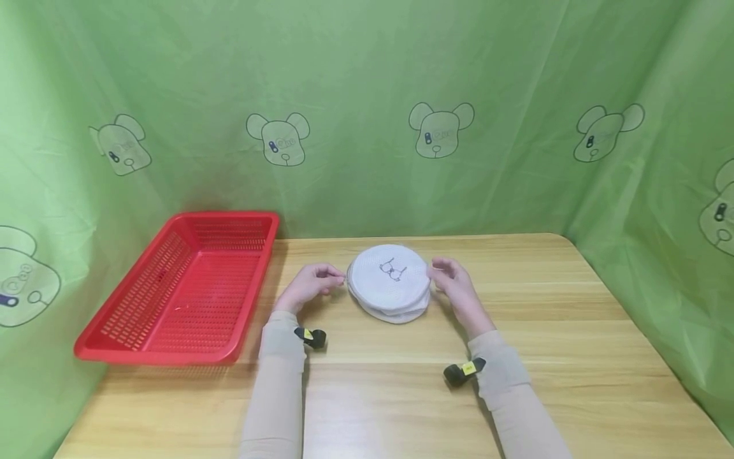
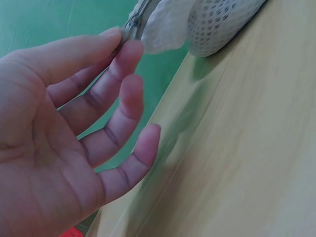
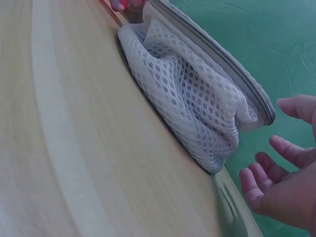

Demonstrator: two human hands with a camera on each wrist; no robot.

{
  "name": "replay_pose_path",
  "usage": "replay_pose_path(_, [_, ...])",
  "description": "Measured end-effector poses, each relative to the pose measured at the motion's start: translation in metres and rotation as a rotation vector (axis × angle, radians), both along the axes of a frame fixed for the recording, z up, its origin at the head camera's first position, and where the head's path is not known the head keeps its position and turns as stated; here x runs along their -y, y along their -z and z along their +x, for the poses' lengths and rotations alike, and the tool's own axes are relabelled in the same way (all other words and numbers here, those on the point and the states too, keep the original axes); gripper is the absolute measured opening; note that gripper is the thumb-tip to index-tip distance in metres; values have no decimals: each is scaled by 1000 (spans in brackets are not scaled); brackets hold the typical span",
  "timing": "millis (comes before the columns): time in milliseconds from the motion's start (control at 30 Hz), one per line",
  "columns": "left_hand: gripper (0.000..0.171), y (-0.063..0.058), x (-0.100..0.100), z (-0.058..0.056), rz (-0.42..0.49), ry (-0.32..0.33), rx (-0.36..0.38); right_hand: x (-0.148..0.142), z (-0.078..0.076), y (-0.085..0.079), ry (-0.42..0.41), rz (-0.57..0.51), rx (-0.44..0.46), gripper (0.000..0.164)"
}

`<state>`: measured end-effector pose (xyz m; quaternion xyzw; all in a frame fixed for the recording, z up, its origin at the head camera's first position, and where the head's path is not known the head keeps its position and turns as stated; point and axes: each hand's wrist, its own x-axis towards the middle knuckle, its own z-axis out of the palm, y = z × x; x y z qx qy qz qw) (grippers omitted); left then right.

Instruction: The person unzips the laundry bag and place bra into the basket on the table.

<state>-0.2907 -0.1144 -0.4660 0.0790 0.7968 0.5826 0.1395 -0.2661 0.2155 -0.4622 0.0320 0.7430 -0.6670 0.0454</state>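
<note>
A round white mesh laundry bag [image 1: 378,290] with a small line drawing on its top lies on the table. My left hand [image 1: 309,284] is at its left edge; in the left wrist view the thumb and index finger pinch the end of the bag's grey zipper [image 2: 139,17], and the other fingers are loosely bent. My right hand [image 1: 459,293] is beside the right edge. The right wrist view has its fingers [image 3: 291,150] parted and apart from the bag, holding nothing. There, the mesh side sags in folds below the zippered rim.
A red plastic basket [image 1: 243,319] with slotted walls stands on the left of the wooden table [image 1: 378,401]. Green curtains [image 1: 355,191] printed with bear heads hang behind the table and at both sides. A small black camera is strapped to each wrist.
</note>
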Motion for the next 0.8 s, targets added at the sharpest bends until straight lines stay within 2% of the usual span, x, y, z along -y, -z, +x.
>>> replay_pose_path(200, [19,0,-4,-1,25,-63,-18,1,-1,2,-100,-2,-49,70])
replay_pose_path(367, [18,-2,-10,-1,60,-113,-52,3,-2,4,-177,20,-50,78])
replay_pose_path(567, [19,-3,-16,-2,76,-197,-84,2,-1,5,-211,57,-17,82])
replay_pose_path(800, [16,1,-24,-5,56,-311,-131,2,0,5,-231,29,-2,80])
